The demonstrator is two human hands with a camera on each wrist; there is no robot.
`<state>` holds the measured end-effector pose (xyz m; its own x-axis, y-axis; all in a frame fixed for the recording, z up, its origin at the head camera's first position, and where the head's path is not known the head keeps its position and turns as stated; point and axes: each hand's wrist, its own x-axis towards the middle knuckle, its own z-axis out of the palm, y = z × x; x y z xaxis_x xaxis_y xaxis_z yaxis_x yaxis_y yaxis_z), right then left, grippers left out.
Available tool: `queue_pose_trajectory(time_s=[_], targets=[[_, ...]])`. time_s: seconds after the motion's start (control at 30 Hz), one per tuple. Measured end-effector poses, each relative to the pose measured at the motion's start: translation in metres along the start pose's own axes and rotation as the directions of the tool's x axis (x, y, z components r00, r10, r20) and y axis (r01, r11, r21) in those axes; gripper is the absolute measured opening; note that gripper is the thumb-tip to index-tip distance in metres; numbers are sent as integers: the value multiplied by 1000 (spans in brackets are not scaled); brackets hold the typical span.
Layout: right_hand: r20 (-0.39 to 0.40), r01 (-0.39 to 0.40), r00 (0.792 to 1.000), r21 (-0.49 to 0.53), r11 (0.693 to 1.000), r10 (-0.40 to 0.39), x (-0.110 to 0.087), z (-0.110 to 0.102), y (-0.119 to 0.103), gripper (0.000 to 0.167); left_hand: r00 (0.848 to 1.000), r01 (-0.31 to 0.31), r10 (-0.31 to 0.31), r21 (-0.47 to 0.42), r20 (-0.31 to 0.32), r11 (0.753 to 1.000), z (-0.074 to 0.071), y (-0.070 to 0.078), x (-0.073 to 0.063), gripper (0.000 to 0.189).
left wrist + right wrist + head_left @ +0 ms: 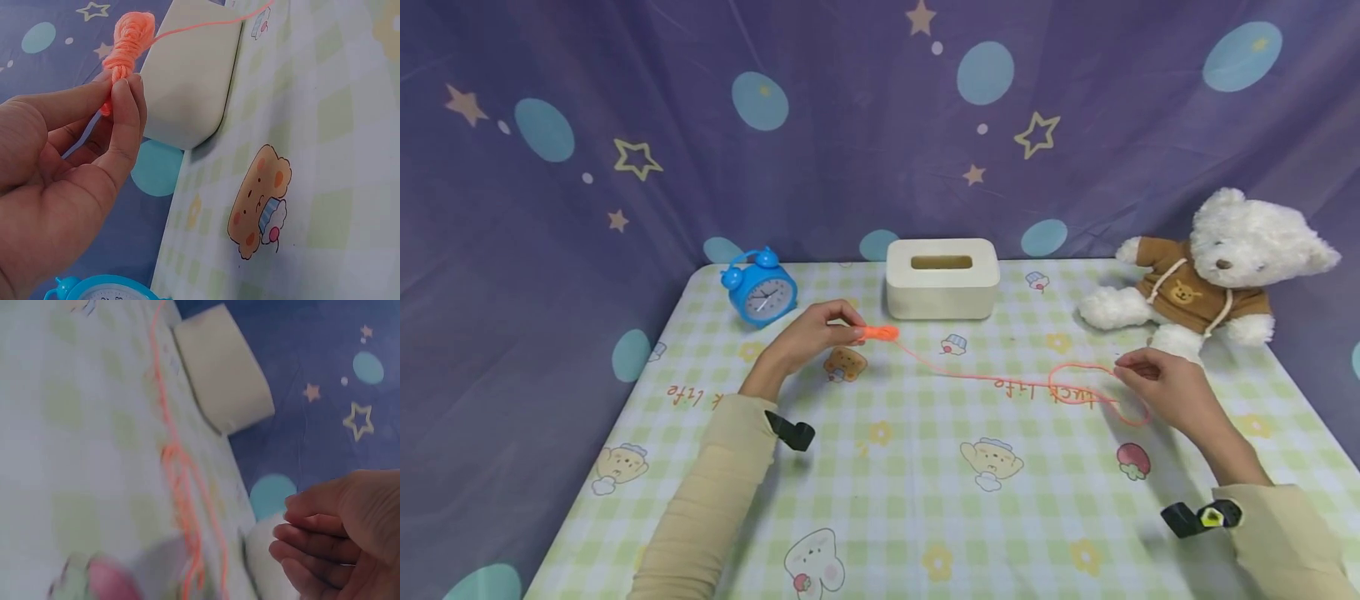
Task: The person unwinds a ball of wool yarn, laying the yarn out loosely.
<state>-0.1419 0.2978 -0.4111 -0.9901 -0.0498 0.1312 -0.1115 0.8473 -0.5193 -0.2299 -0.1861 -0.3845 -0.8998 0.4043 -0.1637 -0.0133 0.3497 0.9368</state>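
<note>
The yarn bundle (128,47) is pinched by one end in the left hand (818,337) above the table (917,483), probably so its strand (165,406) is left free, looped near the loosely curled right hand (1172,390), where nothing is gripped.

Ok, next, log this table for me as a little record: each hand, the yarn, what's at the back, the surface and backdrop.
Left hand: pinching the orange yarn bundle, above the table
Left hand point
Yarn bundle: wound compactly
Yarn strand: runs from the bundle to loose loops near the right hand
Right hand: fingers loosely bent; no yarn seen in them
Back left: blue alarm clock
Back middle: off-white box with a slotted top
Back right: white teddy bear in a brown top
Surface: green-checked tablecloth
Backdrop: purple curtain with stars
</note>
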Motion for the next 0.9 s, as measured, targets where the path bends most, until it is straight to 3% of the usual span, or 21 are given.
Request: queue_pose_trajectory(time_s=[0.17, 0.33, 0.63, 0.9], targets=[[-1, 58, 998, 76, 995, -58, 16, 9, -32, 27, 1000, -1, 1, -9, 1, 1000, 2, 0, 2, 12], [20, 105, 994, 181, 978, -111, 39, 33, -66, 25, 1000, 4, -4, -15, 7, 1000, 3, 1, 2, 12], [98, 105, 982, 418, 902, -159, 67, 78, -113, 24, 1000, 17, -16, -44, 22, 999, 8, 4, 4, 14], [110, 166, 962, 491, 855, -250, 77, 114, -144, 25, 999, 37, -36, -19, 15, 999, 10, 9, 3, 16]])
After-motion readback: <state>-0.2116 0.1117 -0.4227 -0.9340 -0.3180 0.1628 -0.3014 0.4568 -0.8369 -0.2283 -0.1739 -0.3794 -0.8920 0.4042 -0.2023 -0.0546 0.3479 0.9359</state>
